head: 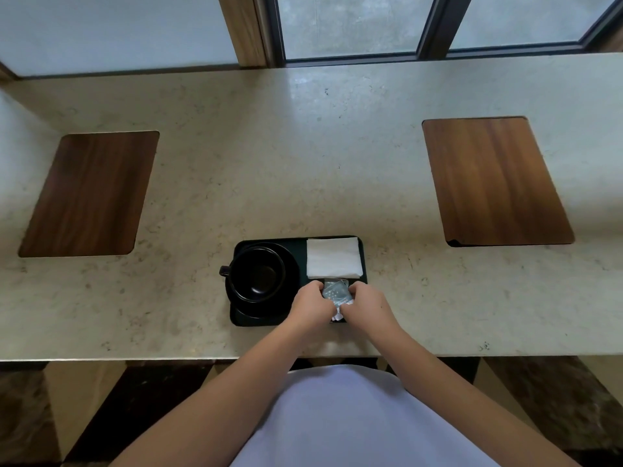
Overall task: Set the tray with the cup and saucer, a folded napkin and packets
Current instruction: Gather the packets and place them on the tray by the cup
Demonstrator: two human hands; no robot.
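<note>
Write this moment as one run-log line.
left hand: on packets | right hand: on packets | cup, saucer, napkin: on tray

Bare forearms here, no sleeves reaching the wrists, no watch or rings showing on the left hand (312,303) or right hand (365,303); a pale lavender top (354,419) covers the torso.

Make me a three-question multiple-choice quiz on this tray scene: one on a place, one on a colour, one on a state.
1. Where does the napkin lie on the tray?
A. far right part
B. under the cup
C. off the tray

2. What colour is the cup?
A. white
B. black
C. red

3. What are both hands doing?
A. resting idle
B. lifting the cup
C. handling the packets

Answers: 1 A, it lies beyond the packets, right of the saucer. 2 B, cup and saucer are black. 3 C, left hand and right hand meet on the packets.
</note>
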